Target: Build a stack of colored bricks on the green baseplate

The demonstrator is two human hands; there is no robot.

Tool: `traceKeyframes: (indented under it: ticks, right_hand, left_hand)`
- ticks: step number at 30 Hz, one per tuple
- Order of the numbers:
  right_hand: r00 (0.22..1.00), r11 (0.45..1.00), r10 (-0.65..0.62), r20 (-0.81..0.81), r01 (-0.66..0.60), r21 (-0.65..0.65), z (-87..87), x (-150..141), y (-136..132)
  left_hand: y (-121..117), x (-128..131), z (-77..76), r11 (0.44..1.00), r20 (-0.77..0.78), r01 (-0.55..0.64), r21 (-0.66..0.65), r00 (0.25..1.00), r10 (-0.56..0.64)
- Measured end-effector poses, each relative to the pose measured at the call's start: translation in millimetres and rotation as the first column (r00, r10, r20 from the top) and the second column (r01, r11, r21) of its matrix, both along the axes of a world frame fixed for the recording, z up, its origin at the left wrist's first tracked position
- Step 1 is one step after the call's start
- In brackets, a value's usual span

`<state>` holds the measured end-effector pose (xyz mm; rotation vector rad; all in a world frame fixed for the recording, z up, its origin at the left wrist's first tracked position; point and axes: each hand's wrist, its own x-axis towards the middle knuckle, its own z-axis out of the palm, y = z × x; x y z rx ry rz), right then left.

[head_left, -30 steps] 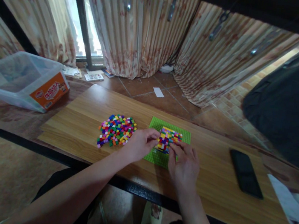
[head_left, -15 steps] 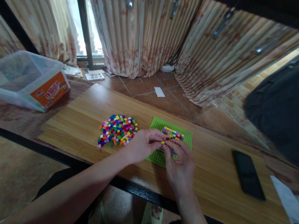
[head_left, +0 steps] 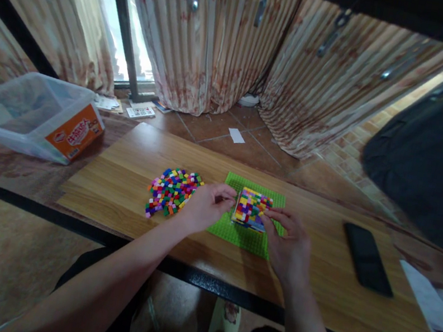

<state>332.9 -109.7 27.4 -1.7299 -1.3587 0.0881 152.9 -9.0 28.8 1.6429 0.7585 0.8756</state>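
A green studded baseplate point(head_left: 223, 227) lies on the wooden board. On it stands a low block of small multicoloured building bricks point(head_left: 252, 202). My left hand point(head_left: 207, 206) is just left of this block, thumb and fingers apart, with nothing visible between them. At the block's right edge, my right hand point(head_left: 287, 245) has its thumb and fingertips close together in a pinch. Whatever may be between those fingertips is too small to make out. A loose heap of coloured bricks point(head_left: 172, 192) spreads on the board left of the baseplate, partly behind my left hand.
A clear plastic bin point(head_left: 33, 123) with an orange label stands at the far left. On the right of the wooden board point(head_left: 320, 233) lies a black phone point(head_left: 367, 258), with white paper point(head_left: 433, 298) beyond it. Curtains point(head_left: 216, 46) hang behind; a dark front edge point(head_left: 202, 280) runs nearest me.
My hands were together over the brick block around a small yellow brick. They have moved apart, left hand leftward and right hand rightward, uncovering the block's top.
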Motion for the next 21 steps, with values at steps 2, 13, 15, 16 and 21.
traceKeyframes:
  ticks: [2,13,15,16,21]
  right_hand:
    - [1.0,0.999,0.008,0.003,-0.008,-0.033,-3.7,5,-1]
    - [0.999,0.995,-0.042,-0.016,0.04,-0.09,-13.3,5,4]
    - [0.997,0.994,-0.056,-0.06,0.05,-0.095,-14.7,5,5]
    - [0.994,0.994,-0.061,-0.089,0.053,-0.096,-15.6,5,5]
    - [0.949,0.994,-0.081,-0.306,0.055,-0.092,-25.4,8,10]
  left_hand:
    - [2,-1,-2.0,1.0,-0.025,-0.009,0.012,1.0,0.009]
    - [2,0,-2.6,0.996,-0.072,-0.007,0.093,0.997,0.014]
    - [2,-1,-2.8,0.995,-0.081,-0.01,0.102,0.997,0.018]
    - [2,-1,-2.9,0.994,-0.085,-0.011,0.105,0.996,0.02]
    - [1,-2,-2.8,0.993,-0.099,-0.016,0.116,0.995,0.027]
